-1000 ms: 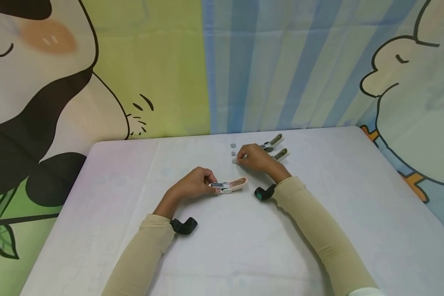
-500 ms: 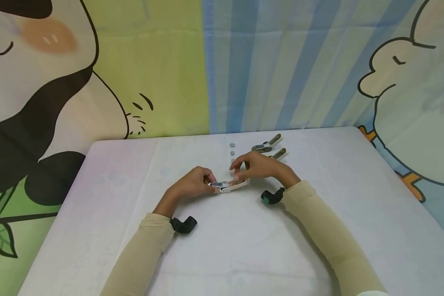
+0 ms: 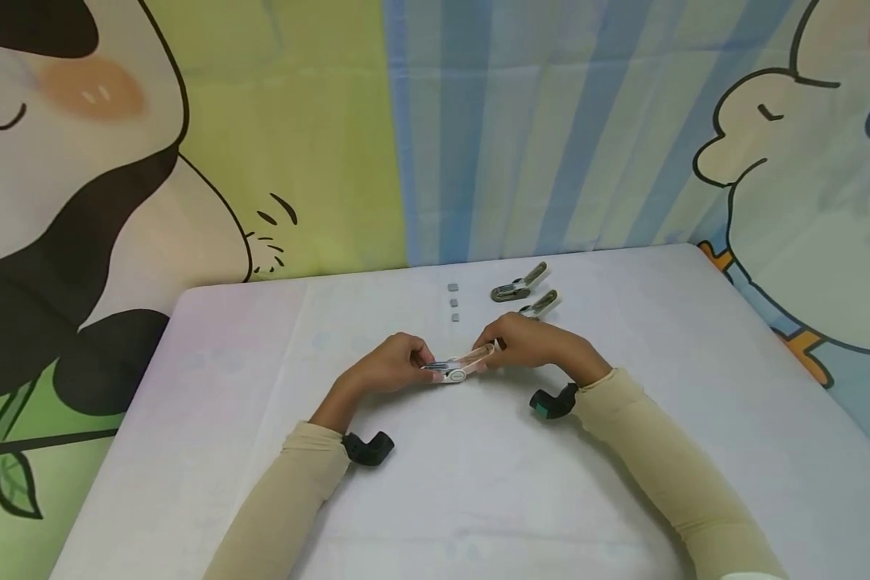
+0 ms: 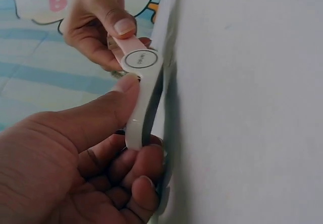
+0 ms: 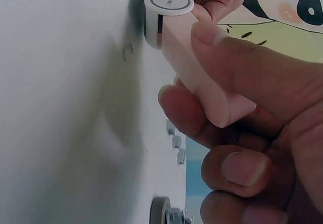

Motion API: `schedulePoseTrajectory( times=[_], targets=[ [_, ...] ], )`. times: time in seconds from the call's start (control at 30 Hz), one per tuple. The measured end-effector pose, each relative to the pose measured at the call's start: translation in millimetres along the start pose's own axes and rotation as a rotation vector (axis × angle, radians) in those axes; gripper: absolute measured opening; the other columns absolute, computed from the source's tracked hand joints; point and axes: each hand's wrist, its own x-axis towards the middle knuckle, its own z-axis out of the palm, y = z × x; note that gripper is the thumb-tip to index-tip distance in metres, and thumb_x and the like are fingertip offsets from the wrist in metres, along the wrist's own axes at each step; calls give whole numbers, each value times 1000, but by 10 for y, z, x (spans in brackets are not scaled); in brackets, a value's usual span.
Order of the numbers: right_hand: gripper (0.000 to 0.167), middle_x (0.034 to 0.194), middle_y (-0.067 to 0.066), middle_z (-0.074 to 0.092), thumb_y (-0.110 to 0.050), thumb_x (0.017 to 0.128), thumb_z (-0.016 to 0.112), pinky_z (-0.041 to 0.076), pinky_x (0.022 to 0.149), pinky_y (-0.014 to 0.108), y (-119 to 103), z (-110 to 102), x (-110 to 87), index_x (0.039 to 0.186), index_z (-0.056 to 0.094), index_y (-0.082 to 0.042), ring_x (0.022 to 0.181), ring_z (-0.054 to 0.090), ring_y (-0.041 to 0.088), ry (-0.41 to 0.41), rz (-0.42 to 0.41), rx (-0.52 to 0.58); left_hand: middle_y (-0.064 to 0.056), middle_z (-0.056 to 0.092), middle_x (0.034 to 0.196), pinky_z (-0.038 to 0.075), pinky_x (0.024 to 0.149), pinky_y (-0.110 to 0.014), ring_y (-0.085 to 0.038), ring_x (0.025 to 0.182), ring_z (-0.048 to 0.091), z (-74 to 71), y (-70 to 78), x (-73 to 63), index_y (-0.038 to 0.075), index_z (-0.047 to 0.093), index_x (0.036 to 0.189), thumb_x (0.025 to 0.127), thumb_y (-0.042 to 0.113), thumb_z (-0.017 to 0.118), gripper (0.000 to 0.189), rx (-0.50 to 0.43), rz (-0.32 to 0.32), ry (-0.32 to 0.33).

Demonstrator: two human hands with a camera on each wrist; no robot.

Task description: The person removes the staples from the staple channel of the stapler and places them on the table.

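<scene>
A pink and white stapler is held over the middle of the table, its pink arm swung up from the white base. My left hand pinches the base end, with the thumb along its side in the left wrist view. On the other end, my right hand grips the pink arm between thumb and fingers. Behind the hands, three small grey blocks of staples lie in a row on the white cloth.
Two more staplers, opened out, lie at the back right: a greenish-brown one and another partly hidden by my right hand. A printed cartoon curtain hangs behind the table.
My right hand has come away from the nearest staple block, toward me, and now grips the stapler's pink arm. The left hand keeps its hold, and the stapler has shifted slightly right.
</scene>
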Motion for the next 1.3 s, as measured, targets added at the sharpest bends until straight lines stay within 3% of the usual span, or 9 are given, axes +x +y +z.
schedulePoseTrajectory(
  times=[0.27, 0.43, 0.5, 0.67, 0.9, 1.07, 1.3],
  targets=[
    [26, 84, -7, 61, -20, 90, 72, 43, 57, 29, 161, -155, -371, 113, 71, -8, 63, 48, 11, -9, 77, -27, 1, 63, 86, 45, 69, -26, -12, 79, 53, 289, 256, 250, 3, 74, 102, 88, 19, 75, 21, 155, 158, 8],
    [27, 87, -5, 62, -16, 90, 71, 43, 56, 29, 305, -274, -582, 116, 70, -7, 62, 47, 13, 2, 124, -17, 1, 65, 80, 43, 62, -24, -10, 69, 53, 480, 542, 399, 3, 75, 97, 86, 18, 77, 19, 218, 132, 72],
    [28, 96, -2, 65, -15, 90, 72, 43, 57, 30, 360, -331, -662, 116, 70, -6, 64, 47, 15, 18, 146, -14, 0, 67, 79, 42, 59, -23, -9, 66, 53, 549, 655, 465, 2, 75, 96, 85, 16, 77, 18, 223, 110, 94],
    [27, 108, 2, 66, -14, 88, 73, 44, 59, 32, 442, -479, -847, 114, 71, -8, 67, 49, 19, 44, 221, -22, -2, 71, 84, 41, 56, -21, -8, 62, 53, 710, 840, 678, 1, 76, 98, 84, 12, 76, 18, 261, 115, 106],
    [27, 105, 2, 67, -14, 89, 71, 45, 59, 33, 511, -528, -1018, 115, 70, -6, 68, 49, 16, 25, 277, -56, 0, 71, 89, 42, 58, -21, -8, 66, 55, 882, 901, 917, 5, 77, 97, 84, 15, 78, 17, 304, 80, 68],
    [27, 108, 5, 67, -12, 88, 72, 46, 62, 34, 538, -517, -1016, 115, 70, -6, 69, 51, 16, 51, 276, -79, -1, 71, 91, 44, 61, -22, -8, 69, 57, 928, 913, 960, 5, 77, 98, 82, 16, 80, 19, 309, 38, 76],
    [26, 101, 4, 67, -6, 87, 71, 46, 62, 33, 564, -498, -977, 114, 70, -5, 71, 53, 17, 56, 287, -84, 2, 65, 80, 43, 61, -23, -10, 66, 54, 931, 937, 964, 6, 75, 88, 82, 18, 79, 14, 352, 17, 103]
  ],
)
